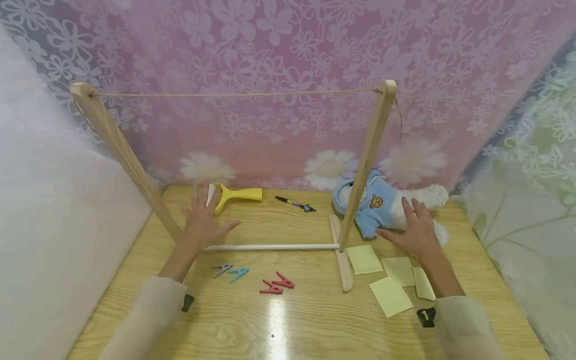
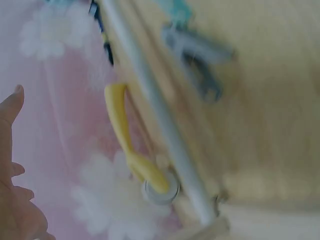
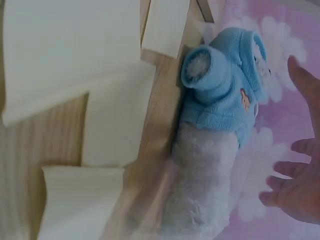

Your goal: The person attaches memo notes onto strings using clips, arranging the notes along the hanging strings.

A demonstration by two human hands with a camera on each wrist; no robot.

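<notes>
My left hand (image 1: 201, 225) is held with fingers spread beside the left post of a wooden frame (image 1: 369, 160), near a yellow-handled lint roller (image 1: 243, 194). In the left wrist view that lint roller (image 2: 120, 117) lies beyond the frame's white rod (image 2: 155, 105), apart from the hand. My right hand (image 1: 416, 232), thumb stretched out, holds nothing. It overlaps a white plush toy in a blue hoodie (image 1: 380, 200) in the head view; in the right wrist view, the plush toy (image 3: 220, 105) and the hand are apart. Several pale yellow paper notes (image 1: 391, 296) lie near the right wrist.
A string (image 1: 238, 94) runs between the post tops. In front of the rod lie a grey clothespin (image 1: 222, 270), a blue clothespin (image 1: 238, 274) and two red clothespins (image 1: 271, 287). A black pen (image 1: 294, 203) lies at the back. Flowered cloth (image 1: 270, 140) hangs behind the table (image 1: 225, 325).
</notes>
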